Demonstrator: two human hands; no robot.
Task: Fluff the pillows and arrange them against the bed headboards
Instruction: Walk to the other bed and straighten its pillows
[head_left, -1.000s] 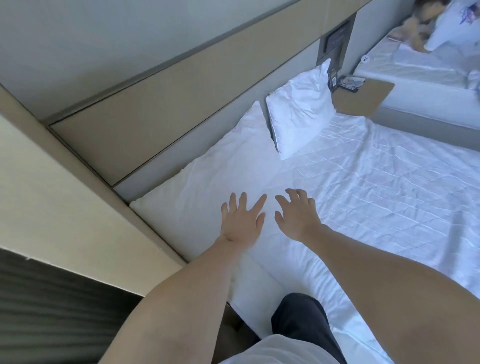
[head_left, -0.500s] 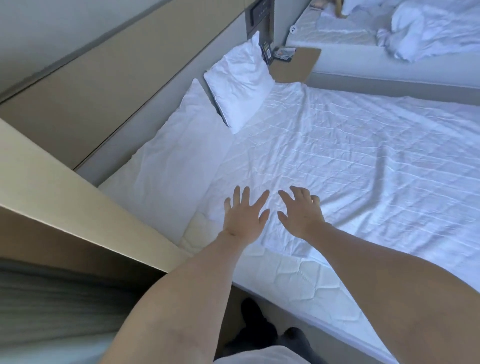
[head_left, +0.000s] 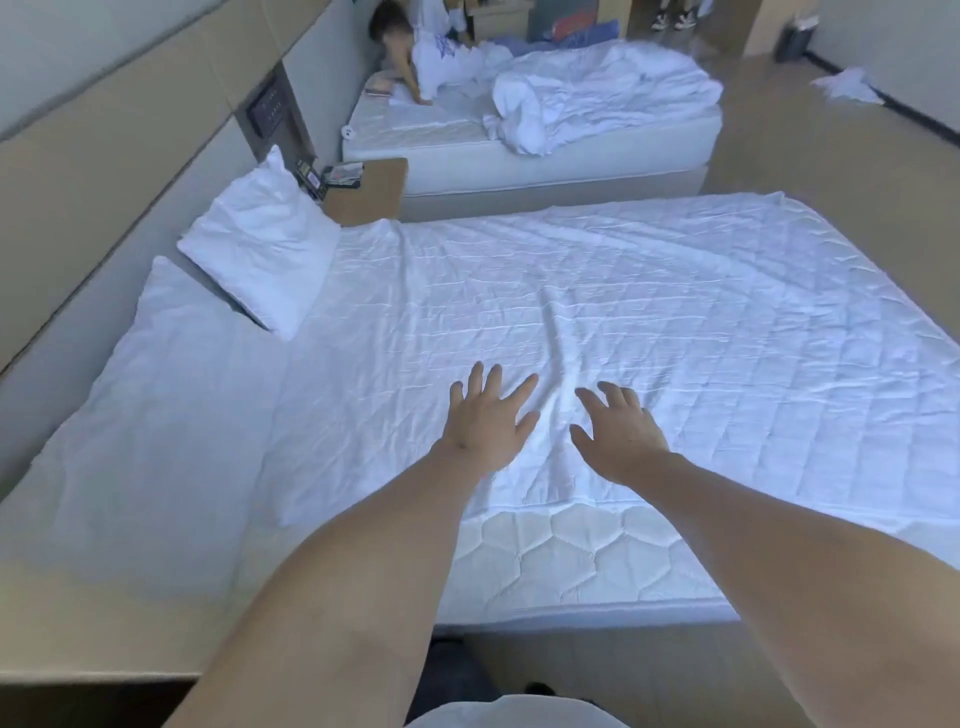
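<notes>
Both hands empty w/ fingers spread, left hand (head_left: 491, 423) & right hand (head_left: 618, 434) over wrinkled sheet (head_left: 597, 291), pillow (head_left: 260, 241) at headboard (head_left: 67, 171).

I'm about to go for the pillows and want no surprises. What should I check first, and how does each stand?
1. Left hand free: ok, open, empty.
2. Right hand free: ok, open, empty.
3. Far pillow against headboard: ok, propped up.
4. Near pillow against headboard: not ok, lies flat.
5. Near pillow fluffed: not ok, looks flattened.
6. Sheet bare between hands and pillows: ok.
</notes>
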